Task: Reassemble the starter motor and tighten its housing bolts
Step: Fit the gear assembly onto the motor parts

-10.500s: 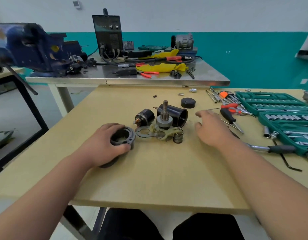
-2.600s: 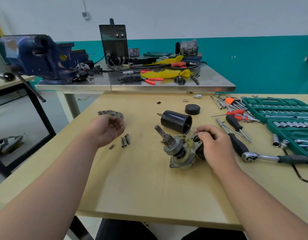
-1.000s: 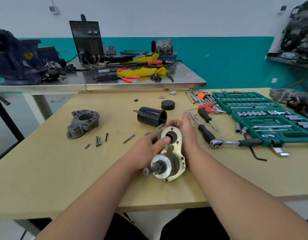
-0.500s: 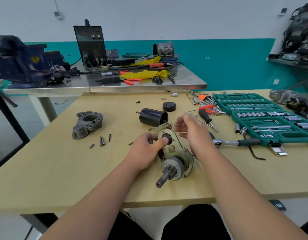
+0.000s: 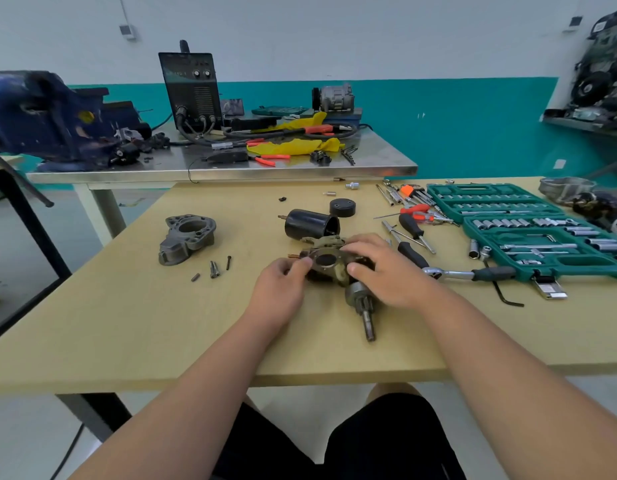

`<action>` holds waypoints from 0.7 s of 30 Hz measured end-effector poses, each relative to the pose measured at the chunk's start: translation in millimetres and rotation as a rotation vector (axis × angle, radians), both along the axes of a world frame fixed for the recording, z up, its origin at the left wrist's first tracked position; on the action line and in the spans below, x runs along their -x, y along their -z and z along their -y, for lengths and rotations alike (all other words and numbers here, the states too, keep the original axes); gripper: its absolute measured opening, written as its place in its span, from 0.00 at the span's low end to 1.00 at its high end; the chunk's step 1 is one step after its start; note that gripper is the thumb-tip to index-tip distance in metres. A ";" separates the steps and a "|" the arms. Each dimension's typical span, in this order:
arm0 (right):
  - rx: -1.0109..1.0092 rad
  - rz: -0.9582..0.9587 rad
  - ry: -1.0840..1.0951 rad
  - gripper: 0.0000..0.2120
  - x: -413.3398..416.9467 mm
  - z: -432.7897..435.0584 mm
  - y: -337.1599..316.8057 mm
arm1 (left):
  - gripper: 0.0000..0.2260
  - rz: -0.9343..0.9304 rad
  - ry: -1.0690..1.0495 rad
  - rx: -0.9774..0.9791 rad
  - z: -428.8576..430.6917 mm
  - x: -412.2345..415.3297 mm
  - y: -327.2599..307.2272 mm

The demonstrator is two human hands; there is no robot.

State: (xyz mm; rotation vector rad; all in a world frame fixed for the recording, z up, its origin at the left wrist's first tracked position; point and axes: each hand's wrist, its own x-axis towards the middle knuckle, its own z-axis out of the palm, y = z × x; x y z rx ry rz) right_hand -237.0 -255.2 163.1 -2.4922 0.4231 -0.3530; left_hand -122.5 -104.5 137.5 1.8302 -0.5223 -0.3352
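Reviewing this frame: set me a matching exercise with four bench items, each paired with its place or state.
Things:
1. grey housing
2. black cylinder
3. ratchet
4. gear assembly

Places or states:
A. held by the left hand and right hand
B. on its side, behind the hands
C. near the loose bolts, left of the hands
D. beside the green socket case

Pairs: 1-C, 2-B, 3-D, 4-A

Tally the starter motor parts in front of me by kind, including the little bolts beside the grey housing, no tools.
Grey end housing: 1
Black cylindrical case: 1
Black round cap: 1
Shaft assembly held by left hand and right hand: 1
Small bolts: 4
Total: 8
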 end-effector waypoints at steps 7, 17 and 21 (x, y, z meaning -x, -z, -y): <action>0.260 0.392 0.117 0.10 6.8 -25.5 -25.2 | 0.22 -1.040 0.129 0.795 -22.5 5.1 -23.6; 0.285 0.208 -0.043 0.11 1.6 -75.2 1.3 | 0.30 -1.040 0.349 0.770 -37.6 23.2 -27.2; 0.130 0.263 -0.048 0.08 -1.2 -74.8 1.0 | 0.34 -0.867 0.404 0.711 -37.5 25.1 -23.5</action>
